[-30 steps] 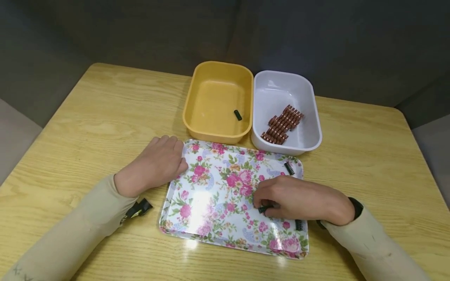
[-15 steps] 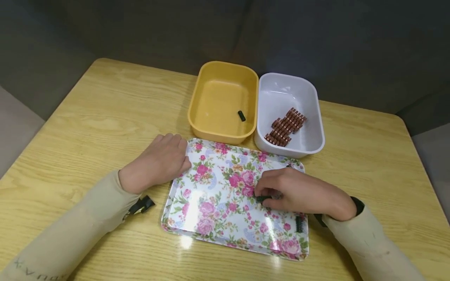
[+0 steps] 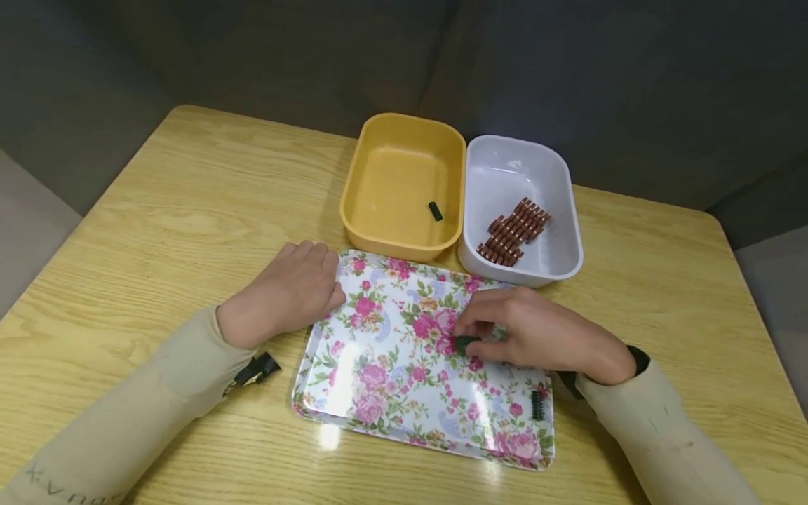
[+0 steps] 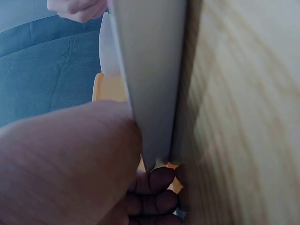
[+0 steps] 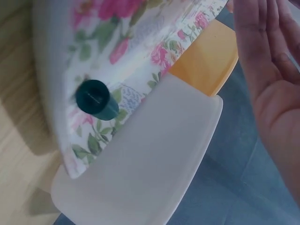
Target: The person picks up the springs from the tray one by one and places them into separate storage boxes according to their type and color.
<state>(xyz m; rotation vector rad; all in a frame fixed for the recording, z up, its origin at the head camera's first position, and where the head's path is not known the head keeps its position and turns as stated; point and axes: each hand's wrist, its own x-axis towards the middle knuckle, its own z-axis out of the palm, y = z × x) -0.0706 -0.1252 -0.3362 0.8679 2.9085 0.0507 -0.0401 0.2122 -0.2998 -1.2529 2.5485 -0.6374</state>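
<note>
My left hand (image 3: pixel 293 287) holds the floral tray (image 3: pixel 391 351) at its far left corner. In the left wrist view, the fingers (image 4: pixel 161 180) curl under the tray's edge. Over the right half of the tray, my right hand (image 3: pixel 527 326) pinches a dark green ridged piece (image 3: pixel 466 344) between thumb and fingers; most of it is hidden. Another dark green ridged piece (image 3: pixel 537 405) lies near the tray's right edge. The right wrist view shows a dark green cylinder (image 5: pixel 97 100) close to a tray corner; in the head view the right hand hides that spot.
Behind the tray stands a yellow container (image 3: pixel 353 224) with one small dark green piece (image 3: pixel 435 211) inside. Touching its right side, a white container (image 3: pixel 571 245) holds several brown pieces (image 3: pixel 514 231) lying in rows. A dark partition (image 3: pixel 379 63) rises behind the wooden table (image 3: pixel 240 175).
My right hand has moved slightly away from the tray's front edge with the dark green piece, covering the piece at the far right corner. The left hand keeps its hold; the head view shifts slightly.
</note>
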